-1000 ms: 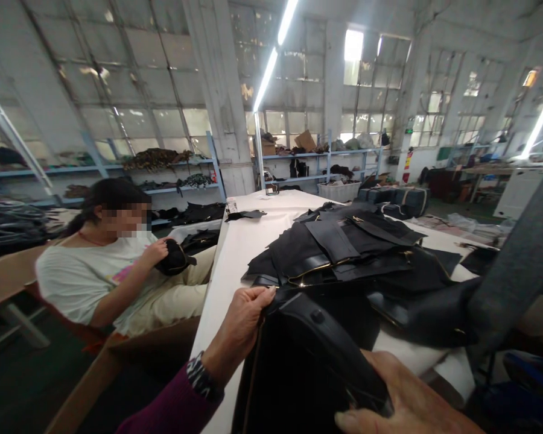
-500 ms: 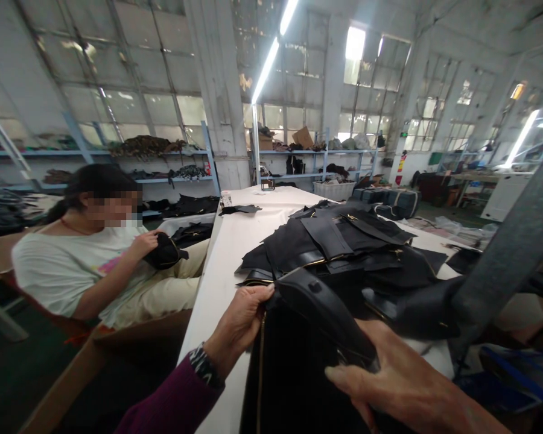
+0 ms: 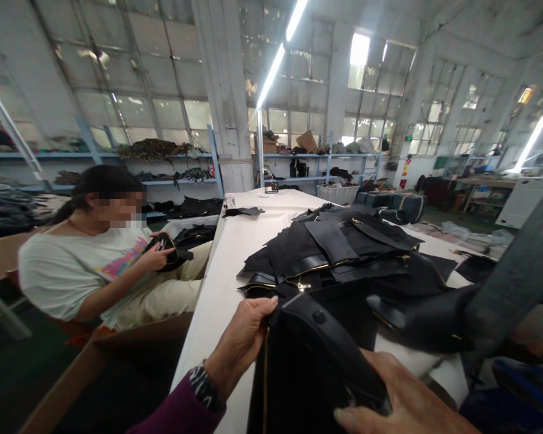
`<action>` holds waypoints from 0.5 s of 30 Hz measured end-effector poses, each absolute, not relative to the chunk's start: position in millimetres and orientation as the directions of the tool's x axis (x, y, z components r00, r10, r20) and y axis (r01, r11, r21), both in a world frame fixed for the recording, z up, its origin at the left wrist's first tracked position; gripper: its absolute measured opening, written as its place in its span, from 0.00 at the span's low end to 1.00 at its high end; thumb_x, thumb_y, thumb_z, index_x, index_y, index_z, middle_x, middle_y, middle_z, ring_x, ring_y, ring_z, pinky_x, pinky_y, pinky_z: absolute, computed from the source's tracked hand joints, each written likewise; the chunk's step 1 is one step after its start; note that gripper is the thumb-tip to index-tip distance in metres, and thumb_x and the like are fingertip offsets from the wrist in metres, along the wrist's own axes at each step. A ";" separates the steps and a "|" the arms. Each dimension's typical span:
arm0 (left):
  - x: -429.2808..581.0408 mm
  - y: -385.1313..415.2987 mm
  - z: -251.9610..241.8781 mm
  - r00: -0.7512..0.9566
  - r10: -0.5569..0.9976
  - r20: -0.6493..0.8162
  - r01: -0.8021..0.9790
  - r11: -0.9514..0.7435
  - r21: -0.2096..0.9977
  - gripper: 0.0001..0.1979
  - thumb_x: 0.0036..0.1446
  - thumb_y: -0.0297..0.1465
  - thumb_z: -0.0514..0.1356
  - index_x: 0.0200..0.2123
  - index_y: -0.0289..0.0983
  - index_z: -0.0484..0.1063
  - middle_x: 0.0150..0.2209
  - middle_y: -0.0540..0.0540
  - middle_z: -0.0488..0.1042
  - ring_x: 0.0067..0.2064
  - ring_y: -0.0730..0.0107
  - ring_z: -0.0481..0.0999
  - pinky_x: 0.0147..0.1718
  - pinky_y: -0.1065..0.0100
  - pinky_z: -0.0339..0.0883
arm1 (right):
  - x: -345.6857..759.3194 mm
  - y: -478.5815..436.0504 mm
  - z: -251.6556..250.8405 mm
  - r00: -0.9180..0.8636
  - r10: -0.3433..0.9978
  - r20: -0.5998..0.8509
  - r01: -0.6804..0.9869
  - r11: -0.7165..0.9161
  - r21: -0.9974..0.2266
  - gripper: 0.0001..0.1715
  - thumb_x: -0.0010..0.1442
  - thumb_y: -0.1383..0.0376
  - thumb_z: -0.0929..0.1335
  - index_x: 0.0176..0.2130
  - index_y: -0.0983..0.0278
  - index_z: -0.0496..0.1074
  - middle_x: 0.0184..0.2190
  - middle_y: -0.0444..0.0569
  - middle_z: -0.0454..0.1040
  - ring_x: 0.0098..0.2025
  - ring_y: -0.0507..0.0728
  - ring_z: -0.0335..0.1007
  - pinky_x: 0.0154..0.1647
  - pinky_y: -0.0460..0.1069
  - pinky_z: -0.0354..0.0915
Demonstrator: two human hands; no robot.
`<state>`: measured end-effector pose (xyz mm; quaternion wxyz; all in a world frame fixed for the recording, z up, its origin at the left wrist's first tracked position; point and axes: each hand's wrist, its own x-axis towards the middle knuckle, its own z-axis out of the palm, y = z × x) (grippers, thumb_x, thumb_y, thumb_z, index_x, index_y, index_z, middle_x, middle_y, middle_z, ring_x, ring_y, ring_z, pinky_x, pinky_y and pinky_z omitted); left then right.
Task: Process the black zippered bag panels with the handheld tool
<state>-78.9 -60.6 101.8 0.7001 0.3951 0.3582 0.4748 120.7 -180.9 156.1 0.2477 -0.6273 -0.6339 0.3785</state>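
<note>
My left hand [image 3: 247, 331] pinches the upper corner of a black zippered piece [image 3: 298, 386], which hangs over the table's near edge with its gold zipper running down the left side. My right hand [image 3: 402, 392] is wrapped round a black handheld tool [image 3: 328, 334] with a rounded body. The tool's tip lies close beside my left fingertips, over the corner of the piece. Just beyond, a large pile of black pieces [image 3: 294, 244] with gold zippers lies on the white table [image 3: 248, 238].
At the left a seated person [image 3: 90, 253] handles a small black item [image 3: 176, 253]. A grey metal post [image 3: 516, 259] slants at the right. Shelves [image 3: 176, 155] with fabric stand behind. A wire stand [image 3: 270, 182] is at the table's far end.
The view has shifted slightly, so most things sit a little lower and further right. A zipper pull now shows beyond the tool's tip. The seated person's hands have come together on the black item.
</note>
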 end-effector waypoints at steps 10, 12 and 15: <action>-104.2 -48.2 79.9 0.235 0.953 -0.188 -0.408 0.273 0.871 0.09 0.42 0.29 0.69 0.20 0.30 0.74 0.21 0.47 0.73 0.26 0.73 0.71 0.27 0.74 0.67 | 157.1 -165.6 153.6 -0.207 0.952 -0.226 0.540 -0.082 -0.838 0.15 0.55 0.53 0.65 0.30 0.63 0.66 0.16 0.41 0.67 0.19 0.52 0.65 0.21 0.45 0.61; -109.1 -44.6 76.1 0.196 0.954 -0.228 -0.435 0.293 0.851 0.04 0.45 0.24 0.67 0.23 0.29 0.75 0.24 0.46 0.75 0.27 0.72 0.73 0.29 0.73 0.69 | 169.1 -168.7 151.9 -0.168 0.955 -0.246 0.564 -0.112 -0.818 0.19 0.55 0.49 0.65 0.28 0.62 0.65 0.16 0.42 0.67 0.19 0.54 0.66 0.20 0.45 0.62; -112.4 -42.9 73.6 0.150 0.942 -0.301 -0.468 0.336 0.818 0.04 0.51 0.20 0.61 0.27 0.28 0.76 0.25 0.44 0.76 0.28 0.70 0.75 0.30 0.71 0.72 | 184.4 -171.9 147.5 -0.108 0.967 -0.229 0.588 -0.123 -0.800 0.24 0.54 0.44 0.63 0.26 0.62 0.66 0.16 0.45 0.69 0.20 0.55 0.68 0.22 0.46 0.64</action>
